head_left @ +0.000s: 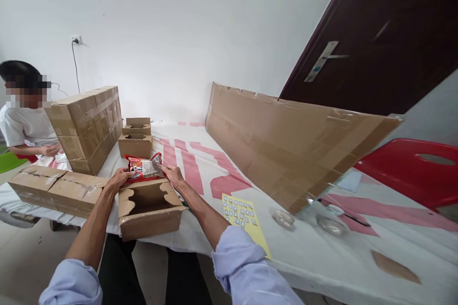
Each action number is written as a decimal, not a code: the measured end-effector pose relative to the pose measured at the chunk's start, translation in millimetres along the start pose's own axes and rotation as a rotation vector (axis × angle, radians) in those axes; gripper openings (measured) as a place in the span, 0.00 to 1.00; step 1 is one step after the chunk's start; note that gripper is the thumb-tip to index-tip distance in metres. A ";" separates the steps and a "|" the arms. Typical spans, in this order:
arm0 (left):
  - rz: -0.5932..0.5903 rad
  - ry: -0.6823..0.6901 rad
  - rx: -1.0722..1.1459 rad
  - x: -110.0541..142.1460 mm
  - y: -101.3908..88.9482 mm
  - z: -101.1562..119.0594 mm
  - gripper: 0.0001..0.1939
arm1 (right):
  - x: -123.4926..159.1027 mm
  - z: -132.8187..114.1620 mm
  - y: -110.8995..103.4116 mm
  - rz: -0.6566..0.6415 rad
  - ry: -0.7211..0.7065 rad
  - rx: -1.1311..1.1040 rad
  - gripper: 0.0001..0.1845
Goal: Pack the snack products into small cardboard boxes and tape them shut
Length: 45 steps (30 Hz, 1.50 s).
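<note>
The red packet (144,168) is held at its two ends, just beyond the open carton (150,221) at seven o'clock; its print is too small to read. The left hand (122,177) grips its nine o'clock end, the right hand (172,176) its three o'clock end, fingers partly hidden. The carton's inside is shadowed. Stacked boxes (88,128) at nine o'clock partly hide another person (30,124).

We identify a light blue shirt with two long sleeves. The left sleeve (73,282), lower left of the frame, is gathered in thick folds; the right sleeve (245,259), lower centre, ends in a wide turned-back cuff with soft creases. Our forearms and hands are bare. We list dark trousers (118,269), bottom of the frame.
</note>
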<state>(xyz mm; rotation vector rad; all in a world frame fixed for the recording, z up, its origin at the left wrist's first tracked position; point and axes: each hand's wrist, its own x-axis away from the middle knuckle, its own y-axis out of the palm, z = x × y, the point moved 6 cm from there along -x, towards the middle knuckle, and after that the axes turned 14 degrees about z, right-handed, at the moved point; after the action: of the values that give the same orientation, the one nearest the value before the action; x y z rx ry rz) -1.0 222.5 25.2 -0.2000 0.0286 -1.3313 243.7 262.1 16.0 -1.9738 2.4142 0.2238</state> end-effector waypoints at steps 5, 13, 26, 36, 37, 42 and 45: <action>0.010 0.097 0.106 6.7 -1.4 21.7 0.22 | -0.1 -13.3 2.0 0.068 -0.097 -0.010 0.25; 0.021 0.338 0.293 21.4 -10.4 79.8 0.31 | -4.6 -68.1 3.2 0.085 -0.268 -0.138 0.27; 0.073 0.522 0.447 61.8 -19.0 125.8 0.32 | 27.9 -129.3 -15.3 0.153 -0.416 -0.245 0.27; 0.183 0.464 0.181 47.2 -26.6 102.8 0.30 | 0.1 -72.8 -0.4 -0.181 -0.227 -0.113 0.30; 0.211 0.450 0.142 49.5 -29.2 96.2 0.30 | -7.5 -56.4 -1.1 -0.164 -0.185 -0.096 0.31; 0.329 0.425 -0.006 112.4 -45.3 39.6 0.35 | -39.8 19.1 -8.1 -0.050 -0.087 -0.004 0.29; 0.362 0.441 0.012 165.4 -48.6 -8.7 0.42 | -57.8 49.0 6.2 -0.036 -0.062 0.049 0.25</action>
<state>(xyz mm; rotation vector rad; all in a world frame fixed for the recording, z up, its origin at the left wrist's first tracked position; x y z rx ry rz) -9.2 50.8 40.0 0.1101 0.4110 -0.9915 245.5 325.5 -25.9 -1.9575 2.3218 0.2191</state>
